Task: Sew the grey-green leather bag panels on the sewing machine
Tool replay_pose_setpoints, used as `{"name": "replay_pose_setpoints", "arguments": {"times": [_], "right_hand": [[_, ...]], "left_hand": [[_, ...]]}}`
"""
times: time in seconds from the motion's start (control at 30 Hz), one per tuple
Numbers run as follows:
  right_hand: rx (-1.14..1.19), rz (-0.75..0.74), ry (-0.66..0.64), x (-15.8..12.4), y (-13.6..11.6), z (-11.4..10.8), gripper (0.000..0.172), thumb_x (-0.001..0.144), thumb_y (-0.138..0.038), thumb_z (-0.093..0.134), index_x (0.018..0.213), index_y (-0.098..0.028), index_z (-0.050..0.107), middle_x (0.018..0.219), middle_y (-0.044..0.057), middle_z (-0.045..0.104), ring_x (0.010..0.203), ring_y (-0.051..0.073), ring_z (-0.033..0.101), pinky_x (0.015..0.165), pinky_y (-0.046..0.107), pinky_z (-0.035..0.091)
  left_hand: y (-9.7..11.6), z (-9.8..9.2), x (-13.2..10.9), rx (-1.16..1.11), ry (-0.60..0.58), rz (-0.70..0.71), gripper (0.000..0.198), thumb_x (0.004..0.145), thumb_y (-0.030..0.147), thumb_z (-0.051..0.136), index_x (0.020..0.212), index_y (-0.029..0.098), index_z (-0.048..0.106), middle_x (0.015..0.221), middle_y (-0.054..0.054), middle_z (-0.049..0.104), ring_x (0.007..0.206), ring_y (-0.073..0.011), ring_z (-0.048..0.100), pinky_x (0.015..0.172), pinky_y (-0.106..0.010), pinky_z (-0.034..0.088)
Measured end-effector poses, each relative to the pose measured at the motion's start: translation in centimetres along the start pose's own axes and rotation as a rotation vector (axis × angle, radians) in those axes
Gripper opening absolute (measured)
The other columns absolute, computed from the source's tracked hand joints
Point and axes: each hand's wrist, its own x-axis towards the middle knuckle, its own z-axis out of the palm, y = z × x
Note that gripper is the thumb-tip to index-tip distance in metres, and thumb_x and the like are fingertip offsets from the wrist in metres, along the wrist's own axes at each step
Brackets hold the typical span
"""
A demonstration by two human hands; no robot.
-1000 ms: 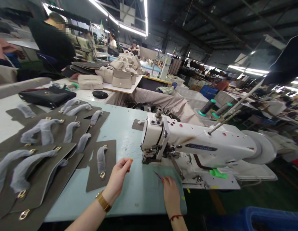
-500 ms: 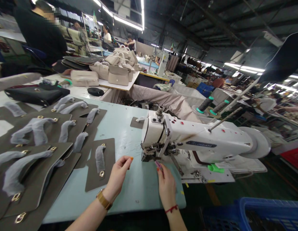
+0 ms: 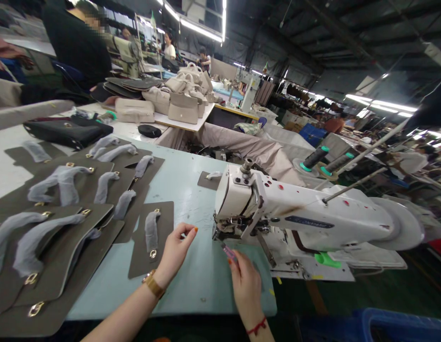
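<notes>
My left hand hovers over the pale blue table with thumb and forefinger pinched together; whatever lies between them is too small to make out. In my right hand are pink-handled thread snips, their dark tip pointing up and left, close to the needle area of the white sewing machine. Left of my left hand lies a dark grey-brown panel with a wrapped handle fixed to it by gold rings. A small dark piece with a wrapped strap sits behind the machine head.
Similar panels with wrapped handles overlap across the table's left side. Beige bags are piled on a table behind. Dark thread cones stand behind the machine. A blue crate is at lower right. A person in dark clothing is at upper left.
The view has shifted, so the scene sits further right. My right hand has drawn slightly down, and more of the snips shows, their tip now further left. My left hand stays pinched.
</notes>
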Motion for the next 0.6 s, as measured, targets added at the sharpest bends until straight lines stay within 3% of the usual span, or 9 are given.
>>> {"name": "replay_pose_setpoints", "arguments": {"times": [0.17,0.27,0.43,0.6], "right_hand": [[-0.041,0.050,0.038,1.8,1.3,-0.7,0.033,0.097,-0.032,0.039,0.116,-0.019,0.062,0.108,0.009,0.069,0.095,0.023,0.067,0.077,0.031,0.053],[-0.022,0.058,0.004,2.1,1.3,-0.3,0.032,0.097,-0.032,0.039,0.115,-0.020,0.062,0.109,0.008,0.069,0.097,0.023,0.067,0.079,0.032,0.053],[0.076,0.079,0.013,-0.5,2.3,0.8,0.033,0.096,-0.034,0.041,0.113,-0.015,0.063,0.107,0.011,0.070,0.095,0.023,0.067,0.079,0.031,0.054],[0.203,0.197,0.004,-4.1,3.9,2.2,0.034,0.094,-0.037,0.044,0.109,-0.015,0.065,0.106,0.011,0.071,0.096,0.023,0.068,0.081,0.029,0.055]], "left_hand": [[-1.0,0.8,1.0,-0.060,0.040,-0.013,0.027,0.077,0.036,0.066,0.101,0.024,0.070,0.091,-0.004,0.063,0.087,-0.0223,0.057,0.075,-0.029,0.040],[-0.7,1.3,1.7,-0.084,-0.054,0.020,0.028,0.080,0.037,0.062,0.104,0.026,0.070,0.098,-0.005,0.063,0.097,-0.0238,0.055,0.083,-0.032,0.039],[0.1,2.3,2.8,-0.100,-0.236,0.053,0.021,0.078,0.040,0.063,0.086,0.023,0.073,0.089,-0.006,0.068,0.089,-0.0244,0.057,0.082,-0.032,0.039],[0.6,3.0,3.2,-0.073,-0.330,0.121,0.019,0.078,0.039,0.062,0.071,0.021,0.065,0.073,-0.003,0.064,0.073,-0.0204,0.055,0.071,-0.029,0.040]]}}
